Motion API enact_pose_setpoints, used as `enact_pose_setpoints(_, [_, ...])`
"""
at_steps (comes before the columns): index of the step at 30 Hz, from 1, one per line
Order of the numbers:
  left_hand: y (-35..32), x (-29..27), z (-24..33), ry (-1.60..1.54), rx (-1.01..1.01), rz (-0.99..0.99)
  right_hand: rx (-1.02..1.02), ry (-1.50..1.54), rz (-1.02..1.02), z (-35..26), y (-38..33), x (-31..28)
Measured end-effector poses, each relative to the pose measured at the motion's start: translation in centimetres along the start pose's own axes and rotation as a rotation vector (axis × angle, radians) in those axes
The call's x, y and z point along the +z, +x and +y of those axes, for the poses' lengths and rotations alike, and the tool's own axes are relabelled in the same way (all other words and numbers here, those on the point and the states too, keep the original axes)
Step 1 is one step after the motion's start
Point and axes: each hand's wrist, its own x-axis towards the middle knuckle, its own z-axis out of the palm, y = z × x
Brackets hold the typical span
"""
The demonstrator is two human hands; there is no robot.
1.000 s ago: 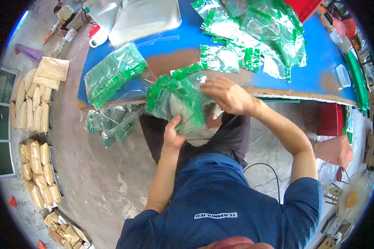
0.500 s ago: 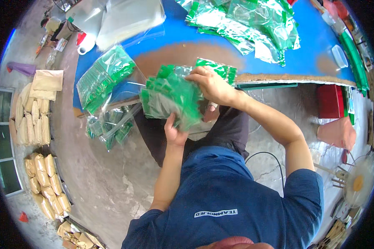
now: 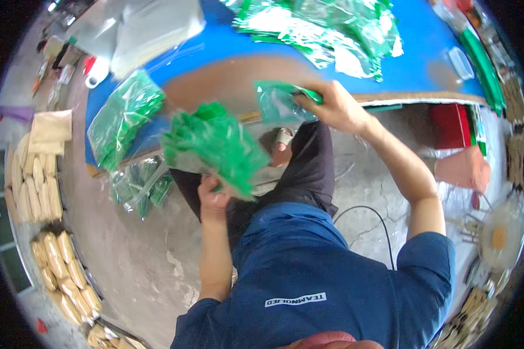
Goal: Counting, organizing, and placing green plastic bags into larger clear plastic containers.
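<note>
Green bag [image 3: 276,100] pinched in right hand [image 3: 332,107] at table [image 3: 227,87] edge, up & right of the bag stack [image 3: 215,145]. Head view: left hand [image 3: 212,198] clamps the stack from below, over lap. Right hand nearer the table.

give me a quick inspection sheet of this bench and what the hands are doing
surface: blue table, brown worn patch in the middle
job's things: bundle of green plastic bags; single green bag
clutter: heaps of green bags and on the table, clear plastic sheets
hands: left hand grips the bundle from below; right hand holds the single bag at the table edge
cables: black cable on the floor
surroundings: cracked concrete floor, rows of tan packets
</note>
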Motion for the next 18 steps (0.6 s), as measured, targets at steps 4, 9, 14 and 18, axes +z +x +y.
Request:
enact_pose_setpoints(4, [1.0,7.3,4.0,0.597,-0.259,-0.007,0.032,0.043,-0.683,0.4,1.9,-2.0])
enact_pose_setpoints(9, [4.6,11.4,1.8,0.935,-0.349,-0.22,-0.309,0.373,-0.626,2.3,2.3,1.1])
enact_pose_setpoints(14, [2.3,5.7,-0.3,0.447,-0.369,-0.011,0.405,-0.594,0.327,6.2,2.4,-1.9])
enact_pose_setpoints(18, [0.8,3.0,-1.6,-0.049,-0.203,0.087,0.285,-0.921,0.508,10.6,-1.3,1.4])
